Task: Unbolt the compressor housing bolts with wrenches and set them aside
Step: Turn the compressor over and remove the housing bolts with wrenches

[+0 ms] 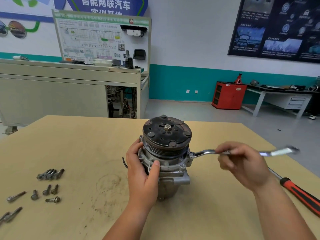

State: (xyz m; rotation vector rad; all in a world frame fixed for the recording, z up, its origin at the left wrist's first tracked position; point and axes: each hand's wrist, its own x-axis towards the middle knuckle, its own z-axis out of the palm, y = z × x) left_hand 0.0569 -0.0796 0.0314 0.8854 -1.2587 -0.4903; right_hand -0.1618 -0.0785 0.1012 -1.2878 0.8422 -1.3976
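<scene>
Your left hand (143, 168) and right hand (242, 163) are bare; your left forearm (128, 220) and right forearm (280, 213) are uncovered too.

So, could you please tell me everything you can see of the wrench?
The wrench is a slim, shiny, chrome-looking metal tool. Its ring end, set off from the shank by a cranked bend, sits on the right edge of the flange of the compressor. The shank runs roughly level out to the right, above the table, and the right hand grips it mid-length. Its far end is blurred, so its shape cannot be told.
</scene>
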